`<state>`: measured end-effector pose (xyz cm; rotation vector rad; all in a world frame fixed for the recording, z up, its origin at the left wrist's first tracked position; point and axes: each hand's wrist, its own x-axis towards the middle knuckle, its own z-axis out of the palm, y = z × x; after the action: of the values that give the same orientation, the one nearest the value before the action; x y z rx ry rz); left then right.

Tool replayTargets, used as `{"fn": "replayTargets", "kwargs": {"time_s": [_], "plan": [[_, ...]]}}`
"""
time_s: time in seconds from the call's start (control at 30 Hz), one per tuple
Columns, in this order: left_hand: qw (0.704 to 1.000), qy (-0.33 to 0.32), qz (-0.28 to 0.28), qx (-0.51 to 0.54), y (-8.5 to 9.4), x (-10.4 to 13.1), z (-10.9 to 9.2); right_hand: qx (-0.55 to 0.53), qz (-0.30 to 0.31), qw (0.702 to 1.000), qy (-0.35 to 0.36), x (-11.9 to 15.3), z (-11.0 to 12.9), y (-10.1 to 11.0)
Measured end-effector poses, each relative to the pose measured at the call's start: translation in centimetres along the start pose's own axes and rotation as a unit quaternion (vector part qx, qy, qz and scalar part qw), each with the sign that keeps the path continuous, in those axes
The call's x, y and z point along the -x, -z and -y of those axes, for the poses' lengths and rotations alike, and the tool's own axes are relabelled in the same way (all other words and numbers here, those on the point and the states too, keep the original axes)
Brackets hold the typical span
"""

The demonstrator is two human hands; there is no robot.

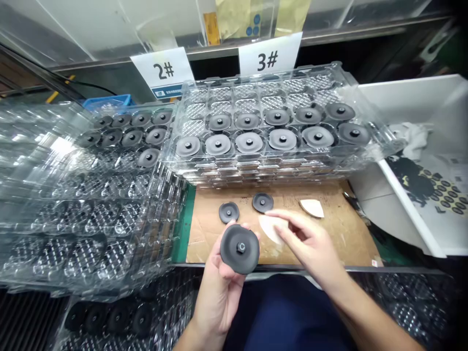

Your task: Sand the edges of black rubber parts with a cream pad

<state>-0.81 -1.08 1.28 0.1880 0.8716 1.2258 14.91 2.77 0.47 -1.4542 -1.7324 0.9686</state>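
Note:
A round black disc [239, 249] with a small stud at its centre is held up in my left hand [223, 292], fingers around its edge. My right hand [310, 243] pinches a white wedge-shaped piece [271, 228] between thumb and fingers, just right of the disc. Behind my hands, two more black discs lie on the brown cardboard, one at the left [228, 212] and one near the middle [263, 202]. Another pale wedge-shaped piece [312, 208] rests on the cardboard to the right.
Beyond the cardboard [204, 239] stands a stack of clear trays [256, 158] with black discs in two rows. More clear trays [109, 214] fill the left. At the right is a white bin [413, 209] with a cloth and dark scraps. Signs marked 2# and 3# hang behind.

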Motion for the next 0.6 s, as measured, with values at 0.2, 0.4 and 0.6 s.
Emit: {"fn": "replayTargets", "kwargs": {"time_s": [0.2, 0.4, 0.6], "plan": [[1.0, 0.014, 0.0, 0.002, 0.7, 0.1, 0.7, -0.033, 0.166, 0.971, 0.168, -1.0, 7.0, 1.2], [1.0, 0.011, -0.007, 0.001, 0.2, 0.1, 0.3, -0.014, 0.109, 0.977, 0.185, -1.3, 6.4, 0.0], [1.0, 0.003, -0.007, -0.004, 0.3, -0.3, -0.2, 0.045, 0.19, 0.974, 0.115, -0.5, 6.1, 2.3]]}}
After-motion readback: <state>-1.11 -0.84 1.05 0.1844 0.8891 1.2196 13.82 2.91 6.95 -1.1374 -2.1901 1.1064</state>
